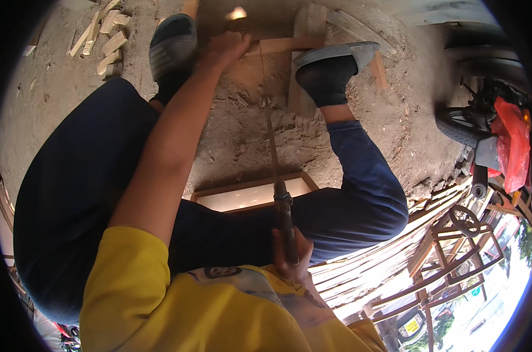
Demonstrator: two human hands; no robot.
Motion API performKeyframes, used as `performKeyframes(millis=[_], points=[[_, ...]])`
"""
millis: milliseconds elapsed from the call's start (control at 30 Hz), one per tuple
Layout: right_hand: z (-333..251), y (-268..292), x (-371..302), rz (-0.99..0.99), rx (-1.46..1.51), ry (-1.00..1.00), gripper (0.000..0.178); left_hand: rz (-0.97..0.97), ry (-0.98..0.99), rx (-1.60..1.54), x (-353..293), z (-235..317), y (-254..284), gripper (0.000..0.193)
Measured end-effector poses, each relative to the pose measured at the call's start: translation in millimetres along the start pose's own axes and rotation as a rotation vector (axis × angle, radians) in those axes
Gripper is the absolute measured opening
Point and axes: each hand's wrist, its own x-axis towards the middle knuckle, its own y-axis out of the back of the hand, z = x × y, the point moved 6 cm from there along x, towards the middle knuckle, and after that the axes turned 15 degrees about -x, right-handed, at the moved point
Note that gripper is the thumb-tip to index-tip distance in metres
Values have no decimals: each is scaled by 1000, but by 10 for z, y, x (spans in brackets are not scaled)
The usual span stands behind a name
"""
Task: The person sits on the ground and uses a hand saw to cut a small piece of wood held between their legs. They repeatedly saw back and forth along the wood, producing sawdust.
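Note:
My right hand (pixel 295 256) is wrapped round the dark, round handle of a long, thin-bladed saw (pixel 270 132), close to my body. From there the blade runs straight away from me to a strip of wood (pixel 286 44) lying crosswise on the ground and meets it at its near edge. Left of the blade, my left hand (pixel 228 48) is closed on the strip's left end. My right foot, in a grey sandal (pixel 336 56), rests by the strip's right part, over a thicker wood block (pixel 309 26). Another sandal (pixel 173 44) is on my left foot.
Short wood offcuts (pixel 110 44) lie scattered at the far left. A shallow wooden frame (pixel 248 193) sits near my legs. On the right are a wheel (pixel 457 126), a red plastic bag (pixel 511 144), stacked wood strips (pixel 360 276) and a metal-framed cart (pixel 454 252).

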Motion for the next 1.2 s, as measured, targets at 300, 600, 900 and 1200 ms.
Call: performKeyframes(millis=[300,600,900,1200], points=[[-15,317,87,91,-33,132,17,-9,-36,-50,-167,197,65,59],[104,396,99,113,-324,268,7,48,-17,-14,-192,149,112,58],[661,298,-397,321,-284,-323,20,-81,15,-51,-110,175,75,54],[134,144,1043,162,106,-10,17,-148,-50,132,-32,144,-6,49]])
